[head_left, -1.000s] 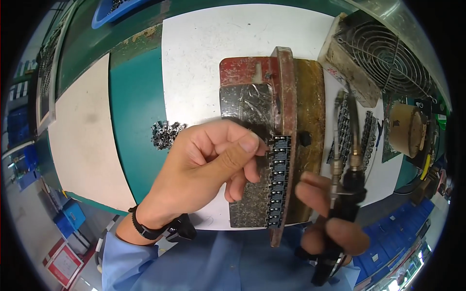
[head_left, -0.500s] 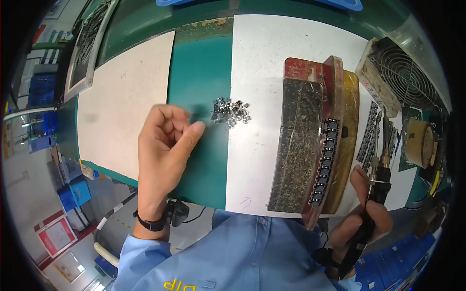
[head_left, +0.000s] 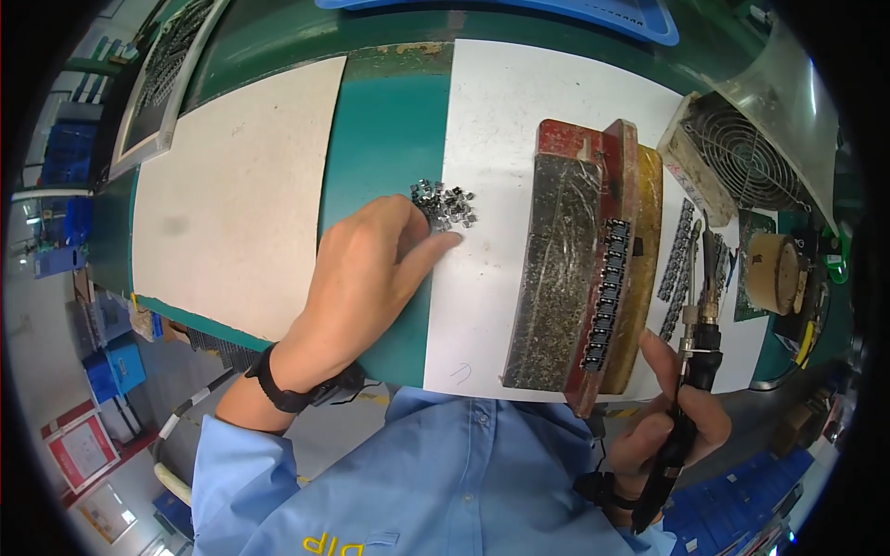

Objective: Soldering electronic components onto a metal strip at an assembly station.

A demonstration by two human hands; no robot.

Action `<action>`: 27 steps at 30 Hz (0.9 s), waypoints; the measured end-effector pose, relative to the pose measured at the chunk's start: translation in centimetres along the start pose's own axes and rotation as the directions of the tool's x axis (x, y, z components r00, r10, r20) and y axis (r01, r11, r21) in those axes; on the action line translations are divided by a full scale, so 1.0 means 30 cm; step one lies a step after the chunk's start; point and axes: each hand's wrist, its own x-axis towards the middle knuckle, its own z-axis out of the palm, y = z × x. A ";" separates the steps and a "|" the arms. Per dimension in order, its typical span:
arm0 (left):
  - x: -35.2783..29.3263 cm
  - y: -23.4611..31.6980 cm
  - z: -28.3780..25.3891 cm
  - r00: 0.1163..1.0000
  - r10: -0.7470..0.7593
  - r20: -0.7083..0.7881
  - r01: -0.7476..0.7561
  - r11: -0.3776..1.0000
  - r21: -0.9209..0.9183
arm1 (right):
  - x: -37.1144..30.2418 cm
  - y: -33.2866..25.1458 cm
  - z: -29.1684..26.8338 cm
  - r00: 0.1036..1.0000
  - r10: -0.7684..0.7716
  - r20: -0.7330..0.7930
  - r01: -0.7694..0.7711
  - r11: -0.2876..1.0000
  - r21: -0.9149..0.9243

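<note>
My left hand (head_left: pixel 366 269) is at the near left edge of a pile of small shiny metal pieces (head_left: pixel 449 206). Its thumb stands apart from the bent fingers, and nothing shows between them; some fingertips are hidden. A soldering iron (head_left: pixel 702 357) with a black handle and a thin metal tube alongside is gripped in my right hand (head_left: pixel 681 431), tip pointing away from me. Left of that hand lies a long fixture (head_left: pixel 567 269) with black, red and yellow-brown strips. A row of small black parts (head_left: pixel 607 295) sits along its red rail.
White sheet (head_left: pixel 482 306) lies under the fixture, on a green mat (head_left: pixel 380 139). A beige board (head_left: pixel 236 199) is at left. Beyond my right hand are strips of dark parts (head_left: pixel 680 250), a fan (head_left: pixel 742 153) and a tape roll (head_left: pixel 774 271). Far off is a blue tray (head_left: pixel 593 11).
My left hand has moved right and away from me, up to the pile of metal pieces. My right hand still holds the soldering iron; the whole view has shifted slightly.
</note>
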 end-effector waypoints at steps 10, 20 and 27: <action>-0.003 0.049 -0.060 0.978 -0.153 0.145 0.185 0.951 -0.248 | 0.033 0.004 0.004 0.997 0.001 -0.081 0.001 1.000 0.022; -0.074 0.241 0.058 0.779 -0.023 0.626 0.614 0.223 -0.757 | 0.094 -0.007 0.103 0.999 -0.032 -0.025 0.037 0.969 0.243; -0.030 0.267 0.061 0.765 0.036 0.643 0.591 0.356 -0.724 | 0.121 0.021 0.049 0.998 -0.058 0.022 0.052 0.977 0.205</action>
